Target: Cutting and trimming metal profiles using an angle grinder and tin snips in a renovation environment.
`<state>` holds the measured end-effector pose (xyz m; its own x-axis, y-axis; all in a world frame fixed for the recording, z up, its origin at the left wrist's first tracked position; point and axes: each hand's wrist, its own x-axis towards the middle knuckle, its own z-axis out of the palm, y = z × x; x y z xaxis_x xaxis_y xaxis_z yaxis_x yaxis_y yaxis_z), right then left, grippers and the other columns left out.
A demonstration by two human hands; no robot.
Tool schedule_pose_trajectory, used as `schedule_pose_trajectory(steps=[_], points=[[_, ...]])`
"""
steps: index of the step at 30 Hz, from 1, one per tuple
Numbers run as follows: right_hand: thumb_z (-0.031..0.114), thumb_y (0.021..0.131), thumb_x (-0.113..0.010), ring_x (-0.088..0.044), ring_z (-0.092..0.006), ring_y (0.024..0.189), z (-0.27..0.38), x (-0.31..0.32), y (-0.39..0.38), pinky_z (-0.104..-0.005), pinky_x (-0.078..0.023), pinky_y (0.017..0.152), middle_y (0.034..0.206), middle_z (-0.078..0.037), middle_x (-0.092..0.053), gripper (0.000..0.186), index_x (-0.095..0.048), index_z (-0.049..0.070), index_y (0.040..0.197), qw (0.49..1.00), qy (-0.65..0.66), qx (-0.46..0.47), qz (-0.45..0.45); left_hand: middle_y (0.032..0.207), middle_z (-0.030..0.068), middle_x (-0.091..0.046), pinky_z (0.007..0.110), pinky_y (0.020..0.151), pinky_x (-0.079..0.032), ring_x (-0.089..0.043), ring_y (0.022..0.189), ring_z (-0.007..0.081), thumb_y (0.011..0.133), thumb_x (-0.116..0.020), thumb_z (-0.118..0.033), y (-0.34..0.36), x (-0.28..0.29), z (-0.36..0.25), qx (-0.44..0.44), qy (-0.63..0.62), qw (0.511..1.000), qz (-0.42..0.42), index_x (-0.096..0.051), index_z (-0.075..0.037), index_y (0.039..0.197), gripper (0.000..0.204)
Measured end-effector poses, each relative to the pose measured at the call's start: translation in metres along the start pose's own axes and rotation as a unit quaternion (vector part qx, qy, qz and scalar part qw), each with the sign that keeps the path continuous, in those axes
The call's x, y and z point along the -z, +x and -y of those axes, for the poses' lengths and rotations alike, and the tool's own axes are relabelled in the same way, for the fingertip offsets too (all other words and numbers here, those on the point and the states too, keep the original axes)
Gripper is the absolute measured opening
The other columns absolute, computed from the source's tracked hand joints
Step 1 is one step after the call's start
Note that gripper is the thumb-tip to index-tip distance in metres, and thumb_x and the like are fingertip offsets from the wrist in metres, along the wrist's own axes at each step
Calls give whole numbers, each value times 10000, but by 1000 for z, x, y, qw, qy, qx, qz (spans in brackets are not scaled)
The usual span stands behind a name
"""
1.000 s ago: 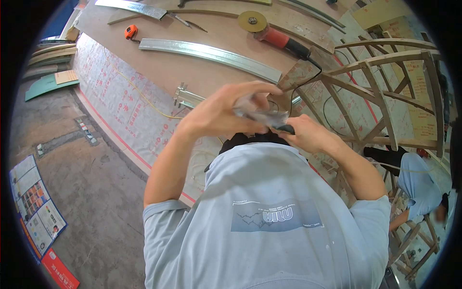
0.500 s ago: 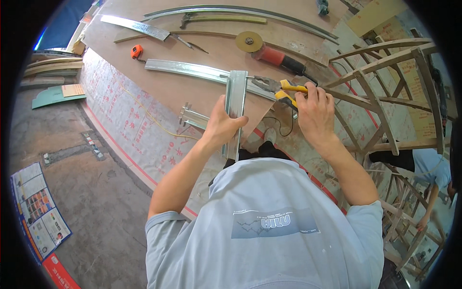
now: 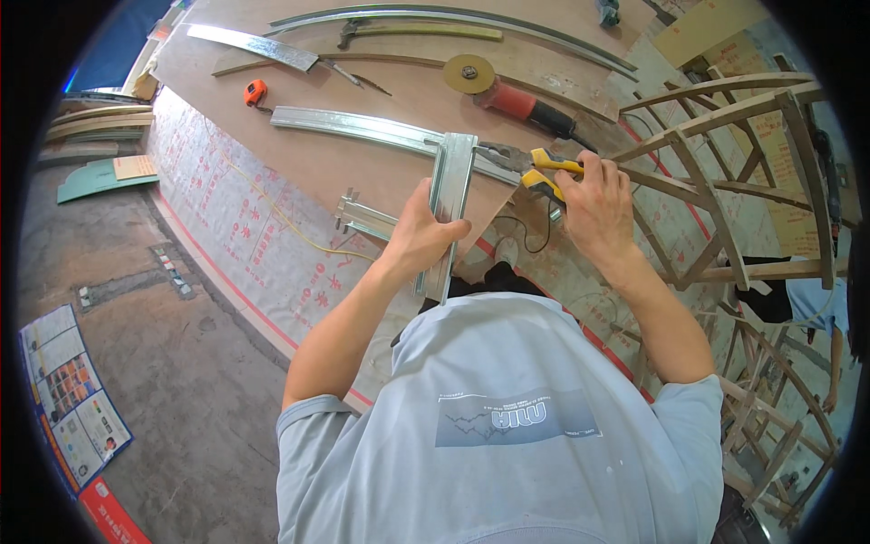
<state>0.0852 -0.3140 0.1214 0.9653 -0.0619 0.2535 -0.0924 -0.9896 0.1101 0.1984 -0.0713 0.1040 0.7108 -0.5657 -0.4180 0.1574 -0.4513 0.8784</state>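
My left hand is closed around a short piece of galvanized metal channel, held upright above the front of the wooden board. In my right hand is a pair of pliers with yellow and black handles, which stand spread apart. The pliers' jaws are at the channel's right edge near its top; whether they pinch the metal cannot be made out. Behind the channel a long strip of metal channel lies on the board. Another short metal piece lies left of my left hand.
On the plywood board lie an angle grinder, an orange tape measure, a hammer and a metal strip. Wooden curved frames stand at the right, with another person beyond. Printed sheeting covers the floor at left.
The upper end of the channel has tilted slightly to the right in my left hand. My right hand and the pliers have barely shifted. The person at right has moved.
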Motion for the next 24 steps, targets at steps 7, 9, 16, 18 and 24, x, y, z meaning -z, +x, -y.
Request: schedule_pose_trajectory(steps=[7, 9, 16, 18, 24], points=[[150, 890, -611, -597, -318, 945, -18, -27, 3, -455, -493, 805, 974, -126, -549, 136, -706, 135, 986, 994, 75, -9, 80, 884, 91, -554, 327, 695, -514, -592, 786, 183, 770, -712, -136, 3, -6, -17, 32, -5, 999, 12, -486, 38, 1183, 502], [142, 889, -616, -622, -313, 939, -19, -25, 6, -453, -511, 814, 1019, -153, -589, 142, -709, 122, 994, 994, 81, 11, 67, 877, 88, -551, 327, 700, -512, -595, 792, 183, 773, -711, -133, 6, -9, -14, 45, -18, 999, 13, -485, 36, 1174, 491], [205, 931, -660, -636, -260, 957, -1, 11, -12, -384, -494, 828, 1105, -134, -635, 228, -684, 67, 1110, 964, 244, -51, 91, 828, 35, -524, 330, 635, -481, -538, 702, 146, 811, -711, -131, 40, 27, 24, -70, -266, 937, -217, -511, -62, 1121, 376], [223, 937, -678, -569, -186, 928, 0, 31, -20, -352, -458, 834, 954, -59, -595, 252, -646, 43, 1111, 642, 625, -169, 412, 806, 20, -513, 322, 629, -474, -527, 685, 137, 834, -709, -143, 42, 44, 21, -63, -436, 868, -228, -518, -83, 1118, 347], [195, 948, -664, -550, -158, 916, 29, 47, -32, -330, -451, 878, 989, -47, -616, 255, -625, 31, 1139, 643, 617, -136, 432, 737, -26, -383, 297, 560, -397, -407, 609, 106, 864, -710, -160, 46, 46, -7, -85, -559, 783, -260, -458, -162, 971, 273]])
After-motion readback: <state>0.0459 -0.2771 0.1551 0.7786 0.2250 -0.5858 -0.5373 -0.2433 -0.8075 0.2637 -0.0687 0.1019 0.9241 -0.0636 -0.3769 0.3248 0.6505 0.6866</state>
